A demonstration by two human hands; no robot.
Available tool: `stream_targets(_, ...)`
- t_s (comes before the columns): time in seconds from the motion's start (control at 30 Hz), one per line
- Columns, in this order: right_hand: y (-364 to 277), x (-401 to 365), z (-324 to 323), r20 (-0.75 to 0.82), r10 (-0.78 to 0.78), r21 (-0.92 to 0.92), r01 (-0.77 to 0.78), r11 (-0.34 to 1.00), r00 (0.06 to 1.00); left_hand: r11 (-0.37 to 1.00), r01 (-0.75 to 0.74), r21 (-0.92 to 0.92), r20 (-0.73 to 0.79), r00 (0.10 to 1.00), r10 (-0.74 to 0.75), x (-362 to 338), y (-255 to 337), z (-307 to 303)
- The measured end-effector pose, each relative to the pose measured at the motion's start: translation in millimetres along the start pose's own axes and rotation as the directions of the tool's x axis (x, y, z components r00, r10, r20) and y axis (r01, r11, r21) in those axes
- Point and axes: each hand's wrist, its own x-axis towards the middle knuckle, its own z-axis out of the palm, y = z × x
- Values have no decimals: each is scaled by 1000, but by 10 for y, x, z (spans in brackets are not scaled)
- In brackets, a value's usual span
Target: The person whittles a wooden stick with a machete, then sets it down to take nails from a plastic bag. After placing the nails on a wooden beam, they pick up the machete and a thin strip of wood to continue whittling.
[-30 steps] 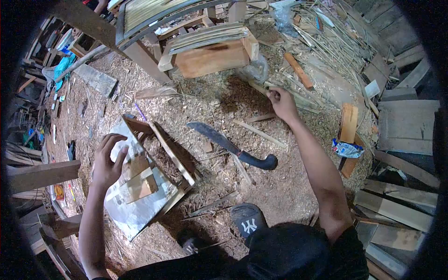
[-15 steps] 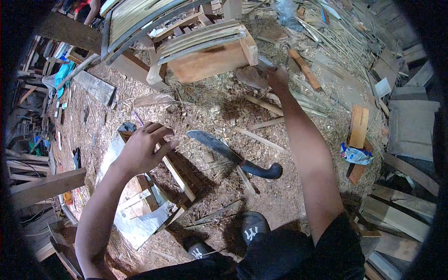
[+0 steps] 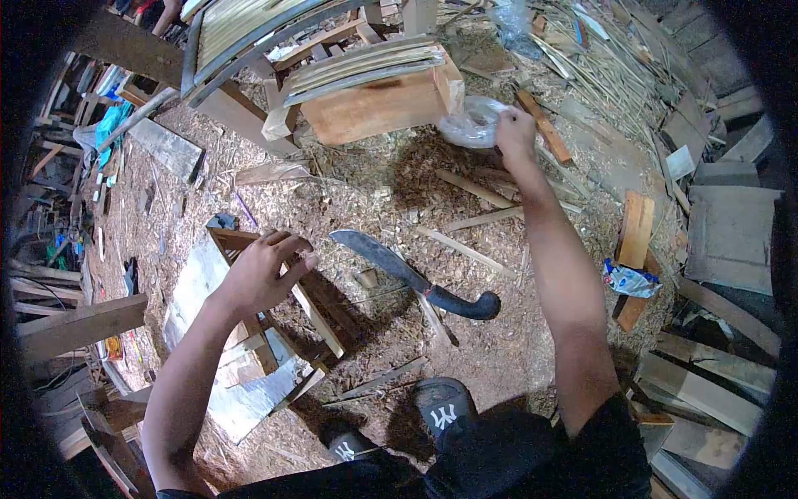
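A clear plastic bag (image 3: 472,125) hangs from my right hand (image 3: 517,135), whose fingers are closed on its edge. The bag is beside the right end of a wooden block with thin strips on it (image 3: 374,104). My left hand (image 3: 264,268) hovers with fingers loosely bent and thumb apart, nothing in it. Below that hand stands a small wooden frame (image 3: 312,320) next to a pale, shiny sheet (image 3: 249,407). A machete (image 3: 378,254) with a dark curved handle lies on the ground between my two arms.
Wood shavings and loose sticks (image 3: 465,249) cover the ground. A slatted wooden piece (image 3: 258,37) stands at the upper left. On the right are a blue-and-white wrapper (image 3: 630,280) on wood offcuts and a stack of boards (image 3: 706,387). A bundle of thin strips (image 3: 619,91) lies upper right.
My right hand has moved slightly right and now holds the plastic bag up clearly beside the block; before, hand and bag were blurred. My left hand has barely shifted.
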Motion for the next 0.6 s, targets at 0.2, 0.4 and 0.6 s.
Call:
stream_targets(0.2, -142, -102, -485, 10, 80, 24, -80, 996, 997, 999, 40, 18, 6, 999, -41, -34, 54, 8)
stream_targets(0.4, 145, -452, -909, 135, -11, 248, -23, 968, 991, 998, 4, -65, 9, 1000, -3, -21, 159, 14)
stream_targets(0.6, 17, -1137, -1168, 311, 240, 521, -376, 766, 920, 995, -68, -69, -47, 997, 65, -3, 426, 21)
